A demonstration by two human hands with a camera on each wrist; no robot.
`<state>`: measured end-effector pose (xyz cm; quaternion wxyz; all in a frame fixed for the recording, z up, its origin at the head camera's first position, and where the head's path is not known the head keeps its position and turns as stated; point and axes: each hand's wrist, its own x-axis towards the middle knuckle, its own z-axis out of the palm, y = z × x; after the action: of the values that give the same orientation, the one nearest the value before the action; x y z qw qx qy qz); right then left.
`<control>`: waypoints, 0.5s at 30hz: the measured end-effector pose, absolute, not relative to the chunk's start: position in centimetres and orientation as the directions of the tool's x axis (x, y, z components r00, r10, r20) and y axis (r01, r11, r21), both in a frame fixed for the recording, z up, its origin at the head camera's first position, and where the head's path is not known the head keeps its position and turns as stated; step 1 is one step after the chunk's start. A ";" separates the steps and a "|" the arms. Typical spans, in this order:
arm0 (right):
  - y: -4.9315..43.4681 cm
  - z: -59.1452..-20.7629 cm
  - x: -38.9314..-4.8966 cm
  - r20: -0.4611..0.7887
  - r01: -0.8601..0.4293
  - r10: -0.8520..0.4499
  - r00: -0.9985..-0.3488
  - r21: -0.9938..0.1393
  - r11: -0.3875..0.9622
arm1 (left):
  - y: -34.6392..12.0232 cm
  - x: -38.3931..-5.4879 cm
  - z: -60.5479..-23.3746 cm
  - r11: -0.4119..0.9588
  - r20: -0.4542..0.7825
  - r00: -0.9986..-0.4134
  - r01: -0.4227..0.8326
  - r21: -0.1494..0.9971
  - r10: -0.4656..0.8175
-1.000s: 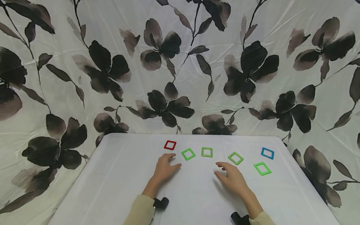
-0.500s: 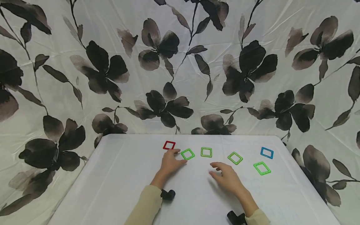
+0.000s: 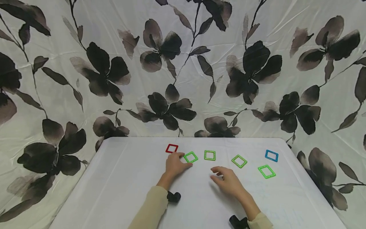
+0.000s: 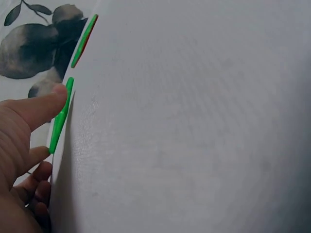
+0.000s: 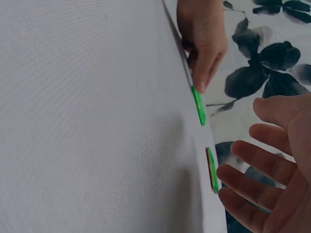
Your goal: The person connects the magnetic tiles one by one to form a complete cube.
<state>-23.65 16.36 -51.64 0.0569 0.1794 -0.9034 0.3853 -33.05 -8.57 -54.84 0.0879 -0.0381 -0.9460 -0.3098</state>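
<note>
In the head view my left hand is at the leftmost green square frame, near the back of the white table. Thumb and a finger pinch this frame from opposite sides; in the left wrist view the thumb overlaps the upper part of the green frame, and a fingertip meets its lower end. Just behind that hand lies a red square frame. My right hand hovers over the table with relaxed, spread fingers and holds nothing. A second green frame lies beyond it.
Farther right on the table lie two more green frames, one tilted and one nearer the right edge, plus a blue frame. A floral curtain hangs behind the table's back edge. Both wrists wear black camera mounts.
My left hand has moved right and forward to the leftmost green frame and taken hold of it. The right hand has drifted slightly left. The frames lie where they were.
</note>
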 end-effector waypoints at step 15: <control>16.5 -51.8 -23.7 0.235 -0.355 -0.269 -0.934 -0.703 0.616 | -8.4 -32.2 -54.9 0.823 0.227 -0.974 0.141 0.551 0.015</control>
<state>-23.75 16.51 -51.84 0.0532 0.1739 -0.8974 0.4020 -32.25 -8.43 -54.89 0.1067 -0.0412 -0.9486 -0.2950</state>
